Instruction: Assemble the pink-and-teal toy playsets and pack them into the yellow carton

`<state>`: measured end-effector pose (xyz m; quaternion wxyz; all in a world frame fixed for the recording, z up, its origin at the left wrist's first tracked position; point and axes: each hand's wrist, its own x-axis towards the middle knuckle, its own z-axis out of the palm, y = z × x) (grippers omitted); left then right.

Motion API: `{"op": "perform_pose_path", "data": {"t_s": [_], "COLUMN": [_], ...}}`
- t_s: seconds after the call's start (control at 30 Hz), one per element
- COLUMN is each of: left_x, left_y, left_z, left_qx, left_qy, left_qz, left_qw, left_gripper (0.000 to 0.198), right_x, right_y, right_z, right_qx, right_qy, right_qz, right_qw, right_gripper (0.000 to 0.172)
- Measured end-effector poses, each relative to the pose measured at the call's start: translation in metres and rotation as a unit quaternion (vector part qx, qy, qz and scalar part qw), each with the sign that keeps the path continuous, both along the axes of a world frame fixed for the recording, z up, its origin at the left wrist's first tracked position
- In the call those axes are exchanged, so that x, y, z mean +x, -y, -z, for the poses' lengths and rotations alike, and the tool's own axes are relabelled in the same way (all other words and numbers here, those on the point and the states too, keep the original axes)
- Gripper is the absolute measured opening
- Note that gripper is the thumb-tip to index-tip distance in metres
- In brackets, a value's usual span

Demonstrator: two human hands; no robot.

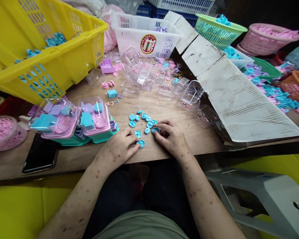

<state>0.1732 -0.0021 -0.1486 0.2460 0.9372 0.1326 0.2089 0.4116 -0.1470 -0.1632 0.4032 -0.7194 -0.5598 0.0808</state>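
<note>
Several small round turquoise plastic pieces (132, 123) lie in a loose cluster on the wooden table; some show a cross-ribbed hollow side, others a smooth domed one. My left hand (119, 146) rests at the table's front edge, thumb and forefinger closed at the side of one ribbed turquoise disc (141, 143). Another ribbed disc (138, 134) lies just above those fingertips. On the right of the cluster, my right hand (173, 137) has its thumb and curled fingers around a turquoise disc (155, 130), partly covered by the fingers.
Two filled toy boxes (94, 121) with clear lids stand left, beside a black phone (41, 154). Behind are clear plastic shells (142, 74), a yellow crate (77, 56) and a white basket (129, 33). A cardboard flap (244, 99) slopes along the right.
</note>
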Motion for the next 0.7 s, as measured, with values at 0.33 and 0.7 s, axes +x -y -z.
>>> {"op": "perform_pose_path", "data": {"t_s": [0.33, 0.7], "left_x": [0.010, 0.030], "left_y": [0.006, 0.023], "left_z": [-0.001, -0.017], "left_qx": [0.005, 0.045], "left_qy": [0.049, 0.204], "left_qz": [-0.090, 0.002], "left_qw": [0.995, 0.978], "left_gripper": [0.018, 0.023], "right_x": [-0.016, -0.042], "right_y": [-0.011, 0.005], "right_z": [-0.012, -0.042], "right_qx": [-0.005, 0.029], "right_qy": [0.137, -0.263], "right_qz": [-0.077, -0.001], "right_qw": [0.988, 0.964], "right_gripper": [0.015, 0.028]}}
